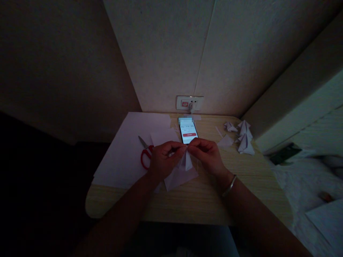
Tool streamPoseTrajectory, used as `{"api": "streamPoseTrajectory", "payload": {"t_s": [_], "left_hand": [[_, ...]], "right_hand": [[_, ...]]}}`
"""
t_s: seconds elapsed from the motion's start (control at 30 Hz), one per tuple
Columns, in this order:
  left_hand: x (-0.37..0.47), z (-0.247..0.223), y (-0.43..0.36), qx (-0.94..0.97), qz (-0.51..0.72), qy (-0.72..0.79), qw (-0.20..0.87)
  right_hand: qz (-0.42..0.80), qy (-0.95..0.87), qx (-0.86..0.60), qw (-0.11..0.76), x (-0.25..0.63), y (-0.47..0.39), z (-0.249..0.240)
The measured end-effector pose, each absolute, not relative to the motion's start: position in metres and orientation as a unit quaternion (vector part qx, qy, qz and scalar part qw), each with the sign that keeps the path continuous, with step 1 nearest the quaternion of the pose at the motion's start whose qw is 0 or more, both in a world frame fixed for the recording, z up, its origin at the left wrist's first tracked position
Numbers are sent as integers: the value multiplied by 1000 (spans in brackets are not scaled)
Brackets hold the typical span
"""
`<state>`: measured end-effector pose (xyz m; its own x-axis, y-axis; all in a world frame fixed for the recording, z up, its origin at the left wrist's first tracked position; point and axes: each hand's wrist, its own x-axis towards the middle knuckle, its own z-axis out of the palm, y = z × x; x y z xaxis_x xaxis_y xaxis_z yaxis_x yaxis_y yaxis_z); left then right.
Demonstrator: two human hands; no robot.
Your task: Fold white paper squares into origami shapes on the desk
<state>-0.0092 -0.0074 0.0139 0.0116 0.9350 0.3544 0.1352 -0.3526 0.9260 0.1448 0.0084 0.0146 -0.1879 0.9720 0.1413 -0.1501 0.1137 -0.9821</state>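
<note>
Beneath left hand [164,159] and right hand [210,157], table [241,189]: wood-grained, dimly lit.
Left of left hand, paper sheets [115,153]: flat.
Beside left hand, scissors [149,148]: a knock likely if that hand swings out.
Just beyond both, phone [189,134]: screen lit.
Between hands, folded paper [188,163]: top pinched by both; uneven pulling could tear it.

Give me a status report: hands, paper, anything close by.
Left hand and right hand pinching folded paper at its top. Phone just beyond. Scissors beside left hand, handles partly hidden.
</note>
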Motion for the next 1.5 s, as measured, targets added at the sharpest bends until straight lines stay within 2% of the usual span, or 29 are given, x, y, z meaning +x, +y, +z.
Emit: {"api": "streamPoseTrajectory", "payload": {"t_s": [0.2,0.83,1.5], "left_hand": [[-9,11,-6,613,533,448,374],[-10,19,-9,667,521,436,307],[-9,17,-8,636,526,443,350]], "right_hand": [[561,-544,-358,511,145,9,15],[527,-601,-343,493,150,10,18],[527,-594,-372,481,150,9,19]]}}
